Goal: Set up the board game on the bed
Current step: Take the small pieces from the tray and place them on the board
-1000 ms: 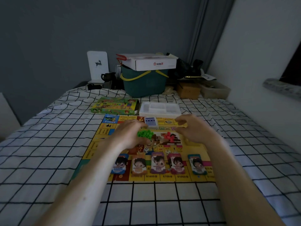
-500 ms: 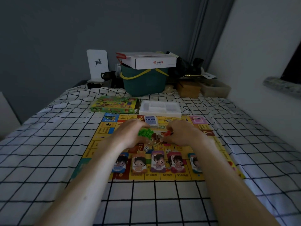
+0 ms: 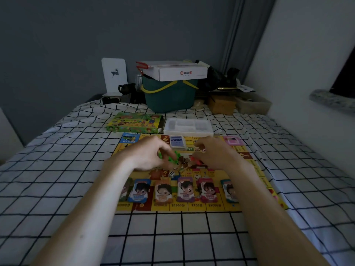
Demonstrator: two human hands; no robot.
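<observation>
Yellow square game board (image 3: 194,206) lies flat on the checked white bedsheet (image 3: 57,179). Left hand (image 3: 151,154) curls round small green plastic pieces (image 3: 172,159) at the board's centre; right hand (image 3: 215,152) pinches small red plastic pieces (image 3: 197,160) beside them

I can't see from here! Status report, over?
Left hand on green pieces. Right hand on red pieces. Board laid out. Nothing blocking.
</observation>
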